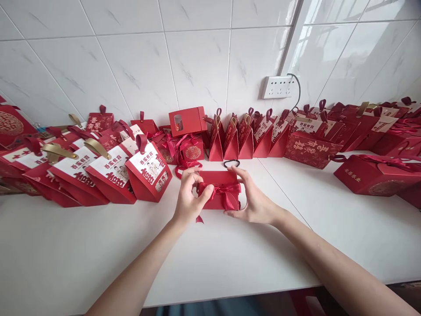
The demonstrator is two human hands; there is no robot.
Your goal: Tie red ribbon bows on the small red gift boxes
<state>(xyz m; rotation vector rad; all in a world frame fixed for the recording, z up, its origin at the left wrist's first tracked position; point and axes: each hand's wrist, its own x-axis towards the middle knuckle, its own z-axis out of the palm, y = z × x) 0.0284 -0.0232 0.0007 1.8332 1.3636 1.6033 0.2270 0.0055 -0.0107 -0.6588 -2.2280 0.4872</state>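
Note:
A small red gift box point(217, 178) with a red ribbon bow point(226, 191) lies on the white table point(230, 250) in front of me. My left hand point(188, 198) grips the box's left end, thumb and fingers pinching the ribbon there. At the right end my right hand point(252, 199) holds the box, fingers curved over its top edge and thumb under the bow. A loose ribbon tail point(199, 219) hangs below the box.
Many red gift boxes and bags line the tiled wall: a row with white labels point(115, 169) at left, pointed bags point(245, 138) in the middle, larger boxes point(375, 173) at right. A black hair tie point(231, 163) lies behind the held box. A wall socket point(278, 86) is above.

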